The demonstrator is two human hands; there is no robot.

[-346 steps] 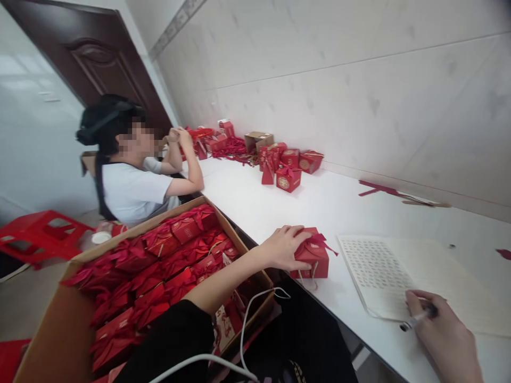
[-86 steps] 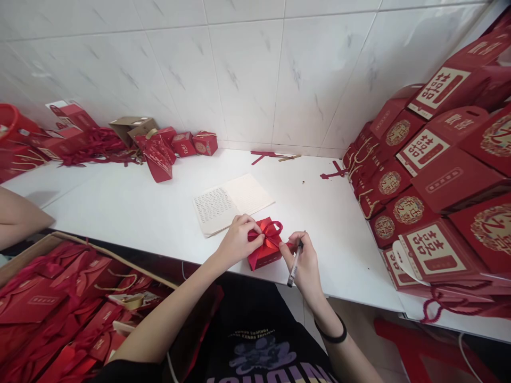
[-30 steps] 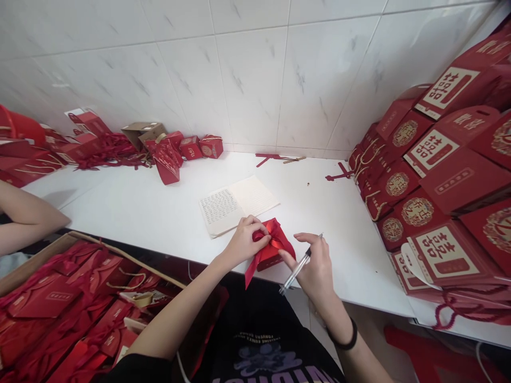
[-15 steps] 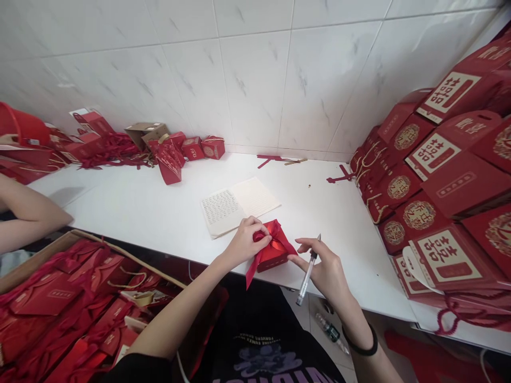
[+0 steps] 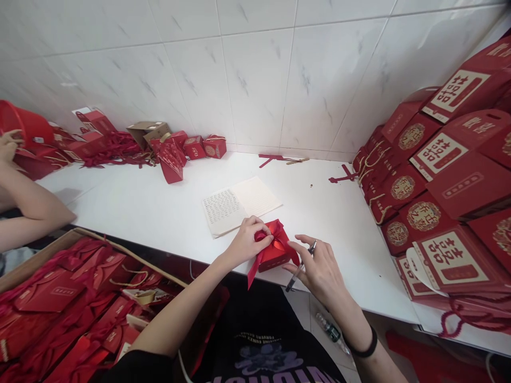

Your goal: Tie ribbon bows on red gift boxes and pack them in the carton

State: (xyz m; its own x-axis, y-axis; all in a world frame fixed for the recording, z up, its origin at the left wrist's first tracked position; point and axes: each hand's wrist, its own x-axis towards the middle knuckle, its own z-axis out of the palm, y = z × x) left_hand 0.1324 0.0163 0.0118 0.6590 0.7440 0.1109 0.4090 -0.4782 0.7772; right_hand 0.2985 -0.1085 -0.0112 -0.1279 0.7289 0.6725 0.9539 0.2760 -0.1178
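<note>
1. The white table (image 5: 159, 207) carries an open notebook (image 5: 240, 205).
2. A small red box (image 5: 275, 254) sits just in front of the notebook.
3. Stacked red gift bags (image 5: 415, 205) stand to the notebook's right, and loose boxes (image 5: 187, 149) lie behind it to the left.

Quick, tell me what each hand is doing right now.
Left hand: closed, pinching the red ribbon bow on the small red gift box.
Right hand: holds a pen between its fingers, index fingertip beside the box.
</note>
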